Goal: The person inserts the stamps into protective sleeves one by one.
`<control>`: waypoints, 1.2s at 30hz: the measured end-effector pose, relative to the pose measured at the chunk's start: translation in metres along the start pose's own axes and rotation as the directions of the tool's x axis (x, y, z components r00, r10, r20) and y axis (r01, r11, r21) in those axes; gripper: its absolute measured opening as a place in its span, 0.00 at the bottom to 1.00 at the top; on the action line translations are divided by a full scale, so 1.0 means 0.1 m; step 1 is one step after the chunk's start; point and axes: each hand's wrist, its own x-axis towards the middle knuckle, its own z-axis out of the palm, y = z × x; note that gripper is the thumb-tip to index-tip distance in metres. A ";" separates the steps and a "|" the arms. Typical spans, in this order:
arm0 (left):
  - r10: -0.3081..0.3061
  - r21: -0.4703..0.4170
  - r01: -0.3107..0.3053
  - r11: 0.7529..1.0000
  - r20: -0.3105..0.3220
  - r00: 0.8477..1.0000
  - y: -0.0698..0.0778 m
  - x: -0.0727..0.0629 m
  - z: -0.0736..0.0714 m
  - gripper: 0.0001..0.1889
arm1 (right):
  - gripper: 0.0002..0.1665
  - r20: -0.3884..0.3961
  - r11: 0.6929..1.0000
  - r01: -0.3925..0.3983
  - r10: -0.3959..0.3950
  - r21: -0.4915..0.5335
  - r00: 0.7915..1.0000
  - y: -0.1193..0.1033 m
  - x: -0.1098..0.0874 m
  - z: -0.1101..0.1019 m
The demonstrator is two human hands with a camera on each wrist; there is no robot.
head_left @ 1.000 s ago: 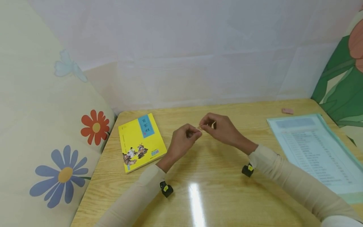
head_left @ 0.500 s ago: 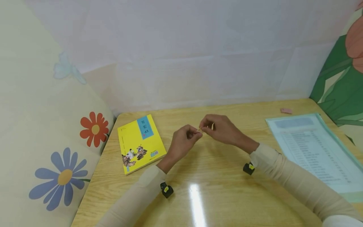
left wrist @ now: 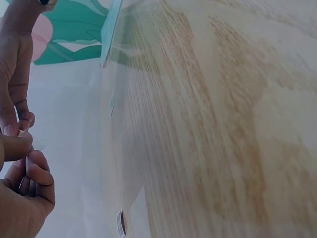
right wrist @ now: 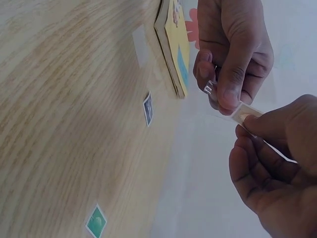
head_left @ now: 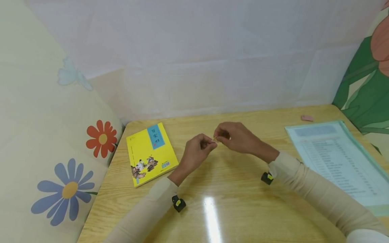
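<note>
Both hands meet over the middle of the table, fingertip to fingertip, at a small rectangular stamp-like piece point(right wrist: 243, 113) with a pale border. My right hand point(head_left: 238, 136) pinches it, the thumb lying across its face in the right wrist view. From the other side, my left hand point(head_left: 196, 152) pinches the piece's near edge between thumb and finger. A clear, shiny scrap point(right wrist: 210, 88) with small dark marks also shows at the left fingers. In the left wrist view the hands overlap at the left border, and most of the piece is hidden.
A yellow book point(head_left: 152, 153) lies left on the wooden table point(head_left: 237, 202). At right is a sheet in a clear green-edged folder point(head_left: 334, 162), with a pink eraser-like block point(head_left: 307, 118) behind. Low in the right wrist view lie a green stamp-like piece point(right wrist: 96, 221) and a dark one point(right wrist: 148, 108).
The right hand has turned slightly and the gap between its curled fingers has narrowed; the piece at the fingertips is tilted a little differently. The left hand stays nearly still.
</note>
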 end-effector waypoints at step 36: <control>0.010 0.075 -0.009 0.997 -0.012 1.000 -0.03 0.01 0.04 0.07 | 0.03 0.042 0.997 -0.056 0.058 -0.062 0.997 -0.02 0.01 0.00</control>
